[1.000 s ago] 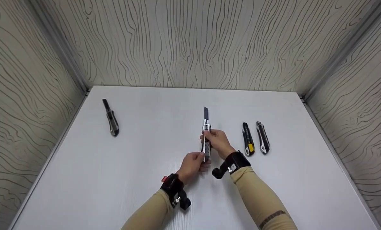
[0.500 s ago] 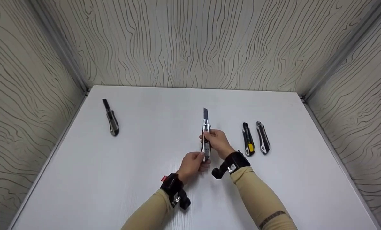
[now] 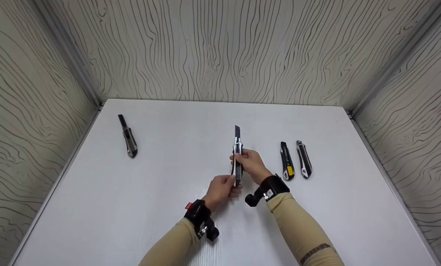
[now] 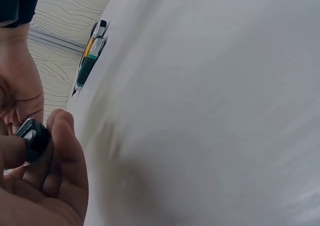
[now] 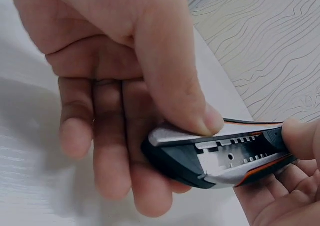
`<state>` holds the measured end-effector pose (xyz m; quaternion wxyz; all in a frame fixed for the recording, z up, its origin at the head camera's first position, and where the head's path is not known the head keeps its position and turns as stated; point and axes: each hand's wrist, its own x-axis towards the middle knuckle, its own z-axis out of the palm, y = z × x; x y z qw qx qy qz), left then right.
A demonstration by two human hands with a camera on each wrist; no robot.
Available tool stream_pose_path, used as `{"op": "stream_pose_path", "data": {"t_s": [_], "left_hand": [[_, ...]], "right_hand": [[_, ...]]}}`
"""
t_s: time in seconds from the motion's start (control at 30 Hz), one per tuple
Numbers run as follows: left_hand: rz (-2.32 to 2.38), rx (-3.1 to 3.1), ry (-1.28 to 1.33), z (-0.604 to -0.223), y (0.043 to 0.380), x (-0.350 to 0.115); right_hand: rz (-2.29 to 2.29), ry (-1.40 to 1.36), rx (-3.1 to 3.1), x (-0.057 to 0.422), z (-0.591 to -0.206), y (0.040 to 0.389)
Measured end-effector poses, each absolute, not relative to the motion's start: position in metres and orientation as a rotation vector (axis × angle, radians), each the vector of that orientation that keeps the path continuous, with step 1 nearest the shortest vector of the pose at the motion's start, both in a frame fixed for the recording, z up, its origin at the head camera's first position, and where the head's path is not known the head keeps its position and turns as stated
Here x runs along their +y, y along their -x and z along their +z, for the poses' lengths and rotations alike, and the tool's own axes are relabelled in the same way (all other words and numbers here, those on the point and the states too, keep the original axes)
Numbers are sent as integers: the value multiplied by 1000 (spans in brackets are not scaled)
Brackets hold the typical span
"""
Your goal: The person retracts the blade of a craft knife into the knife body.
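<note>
In the head view both hands hold one utility knife (image 3: pixel 238 162) over the white table, its blade (image 3: pixel 237 131) extended and pointing away. My right hand (image 3: pixel 253 162) grips the handle from the right, thumb on its upper face. The left hand (image 3: pixel 220 188) pinches the butt end between thumb and fingers. Seen from the right wrist, the left hand (image 5: pixel 145 76) has its thumb on the silver edge by the dark end cap (image 5: pixel 175 161), while the right thumb (image 5: pixel 300 138) lies at the black slider. The left wrist view shows the dark butt (image 4: pixel 36 138) between the left fingers.
Two more utility knives lie side by side on the right: one black with a yellow part (image 3: pixel 287 162), one grey and black (image 3: pixel 304 160). Another utility knife (image 3: pixel 129 138) lies far left. Wood-grain panels (image 3: pixel 220 55) border the white table (image 3: pixel 161 207).
The blade sticks out slightly less beyond the handle than a second ago. Left hand and knife have shifted very slightly left. The knives on the table lie as before.
</note>
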<state>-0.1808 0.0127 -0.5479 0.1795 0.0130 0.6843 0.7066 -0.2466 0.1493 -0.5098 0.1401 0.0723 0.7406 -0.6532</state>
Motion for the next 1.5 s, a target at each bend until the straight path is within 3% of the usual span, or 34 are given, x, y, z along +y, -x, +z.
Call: {"op": "stream_pose_path", "data": {"t_s": [0.77,1.5], "left_hand": [[2017,1775,-168,-555,180,7],[2092,1820,-45,-547,178,11]], "right_hand": [[-1890,-186,2125,152,-512,247],[-1990,-224,2000,150,-515,242]]}}
